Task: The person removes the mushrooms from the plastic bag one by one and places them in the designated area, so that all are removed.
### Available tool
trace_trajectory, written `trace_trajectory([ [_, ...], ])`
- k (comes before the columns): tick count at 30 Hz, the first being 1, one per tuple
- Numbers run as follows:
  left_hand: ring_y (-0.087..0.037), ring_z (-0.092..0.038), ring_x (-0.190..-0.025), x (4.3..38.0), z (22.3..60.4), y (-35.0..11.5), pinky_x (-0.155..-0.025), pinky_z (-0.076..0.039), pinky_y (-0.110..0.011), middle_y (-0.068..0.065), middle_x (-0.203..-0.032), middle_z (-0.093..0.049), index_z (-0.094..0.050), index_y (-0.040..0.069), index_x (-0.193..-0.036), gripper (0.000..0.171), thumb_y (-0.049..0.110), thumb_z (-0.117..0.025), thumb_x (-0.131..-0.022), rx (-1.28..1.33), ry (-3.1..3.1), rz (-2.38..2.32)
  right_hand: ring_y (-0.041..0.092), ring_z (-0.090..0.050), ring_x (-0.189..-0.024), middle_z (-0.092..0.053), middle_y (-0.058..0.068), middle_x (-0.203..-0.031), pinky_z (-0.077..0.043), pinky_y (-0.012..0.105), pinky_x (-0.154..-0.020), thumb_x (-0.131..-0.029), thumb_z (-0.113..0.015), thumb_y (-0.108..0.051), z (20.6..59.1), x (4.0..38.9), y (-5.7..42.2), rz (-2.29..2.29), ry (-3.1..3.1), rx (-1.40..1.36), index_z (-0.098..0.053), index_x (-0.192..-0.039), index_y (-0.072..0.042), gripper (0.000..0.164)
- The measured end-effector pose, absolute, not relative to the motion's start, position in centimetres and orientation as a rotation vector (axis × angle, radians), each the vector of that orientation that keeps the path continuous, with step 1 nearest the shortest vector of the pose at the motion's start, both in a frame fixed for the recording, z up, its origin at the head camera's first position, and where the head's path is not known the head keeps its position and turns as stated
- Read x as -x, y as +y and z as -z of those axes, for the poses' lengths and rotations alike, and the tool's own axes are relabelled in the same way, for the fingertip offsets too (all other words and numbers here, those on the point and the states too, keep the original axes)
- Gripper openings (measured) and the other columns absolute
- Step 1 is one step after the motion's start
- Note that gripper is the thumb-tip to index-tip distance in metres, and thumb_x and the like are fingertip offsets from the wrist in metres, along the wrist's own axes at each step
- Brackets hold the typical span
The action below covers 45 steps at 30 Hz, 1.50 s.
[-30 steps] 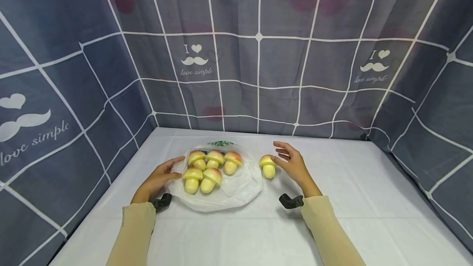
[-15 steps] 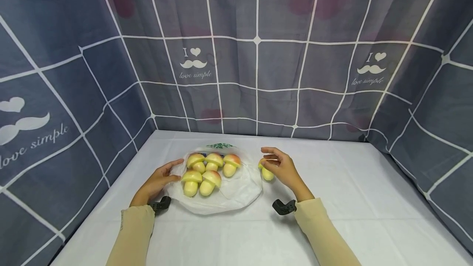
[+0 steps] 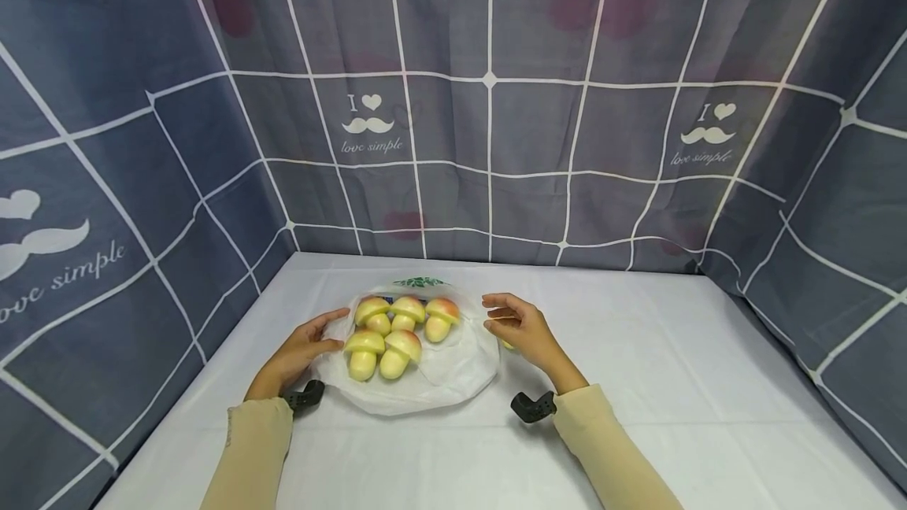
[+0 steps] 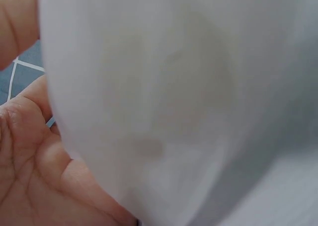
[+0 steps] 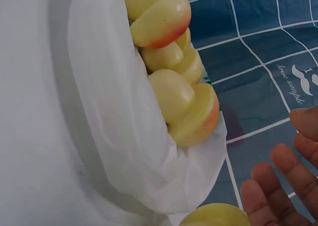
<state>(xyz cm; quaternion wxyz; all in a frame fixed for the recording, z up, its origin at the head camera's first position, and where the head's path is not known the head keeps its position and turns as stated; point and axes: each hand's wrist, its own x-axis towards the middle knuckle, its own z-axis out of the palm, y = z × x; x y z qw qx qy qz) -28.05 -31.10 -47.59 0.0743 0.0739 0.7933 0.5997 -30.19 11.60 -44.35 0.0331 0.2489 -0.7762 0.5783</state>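
Note:
Several yellow toy mushrooms with reddish caps [image 3: 401, 343] lie grouped on a white plastic bag [image 3: 453, 384]. My left hand [image 3: 294, 349] rests against the bag's left side, thumb and fingers spread apart; the bag's wall hides part of it in the left wrist view. At the bag's right side, my right hand [image 3: 524, 333] hovers with relaxed, slightly bent fingers and nothing between them. Mostly hidden behind that hand is one loose mushroom [image 3: 507, 345], whose cap also shows low in the right wrist view, just beside the fingertips [image 5: 256, 196].
A white cloth covers the table [image 3: 397, 463]. Dark grey-blue checked curtains [image 3: 524, 132] with white printing enclose the back and both sides. Black wrist-worn devices [image 3: 533, 408] stick out from the inner side of each wrist.
My right hand has moved left over the loose mushroom toward the bag and now covers most of it. The left hand stays at the bag. The head view has shifted slightly.

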Motion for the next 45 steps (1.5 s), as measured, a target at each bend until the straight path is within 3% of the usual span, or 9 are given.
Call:
trace_trajectory([
  [4, -0.047, -0.001, -0.164, 28.0, 47.6, -31.1, -0.129, -0.008, -0.063, -0.03, -0.176, -0.016, -0.034, -0.01, -0.164, 0.076, 0.001, -0.07, -0.099, -0.212, 2.387, -1.797, 0.044, -0.068, -0.122, -0.068, 0.025, -0.137, -0.055, 0.031, -0.102, -0.1, -0.074, -0.003, 44.8, 30.3, 11.2, -1.775, -2.43, -0.775, -0.065, -0.14, 0.007, 0.042],
  [10, -0.048, -0.004, -0.164, 28.1, 47.7, -30.9, -0.129, -0.01, -0.062, -0.03, -0.176, -0.016, -0.033, -0.01, -0.164, 0.076, 0.001, -0.07, -0.098, -0.194, 2.381, -1.801, 0.048, -0.067, -0.121, -0.066, 0.032, -0.136, -0.056, 0.029, -0.099, -0.101, -0.072, -0.002, 45.3, 30.4, 10.6, -1.798, -2.421, -0.845, -0.064, -0.137, 0.012, 0.04],
  [30, -0.047, -0.001, -0.164, 28.3, 47.6, -30.7, -0.13, -0.008, -0.061, -0.03, -0.176, -0.016, -0.033, -0.01, -0.164, 0.076, 0.0, -0.069, -0.098, -0.197, 2.378, -1.814, 0.054, -0.067, -0.116, -0.066, 0.037, -0.132, -0.058, 0.027, -0.094, -0.097, -0.072, 0.005, 46.5, 30.4, 7.1, -1.926, -2.35, -1.047, -0.063, -0.131, 0.019, 0.038],
  [38, -0.047, -0.005, -0.164, 28.1, 47.5, -30.9, -0.128, -0.013, -0.061, -0.03, -0.176, -0.014, -0.032, -0.009, -0.164, 0.076, 0.0, -0.069, -0.099, -0.215, 2.376, -1.809, 0.05, -0.069, -0.114, -0.066, 0.038, -0.132, -0.058, 0.028, -0.094, -0.097, -0.072, 0.004, 46.7, 30.4, 5.8, -1.945, -2.367, -1.082, -0.063, -0.131, 0.019, 0.039],
  [45, -0.049, -0.01, -0.163, 27.9, 47.5, -31.1, -0.128, -0.019, -0.06, -0.031, -0.175, -0.018, -0.033, -0.009, -0.164, 0.075, -0.001, -0.069, -0.098, -0.234, 2.381, -1.818, 0.037, -0.073, -0.111, -0.067, 0.034, -0.131, -0.059, 0.029, -0.092, -0.097, -0.073, 0.004, 46.9, 30.5, 5.0, -1.97, -2.408, -1.086, -0.064, -0.133, 0.016, 0.039],
])
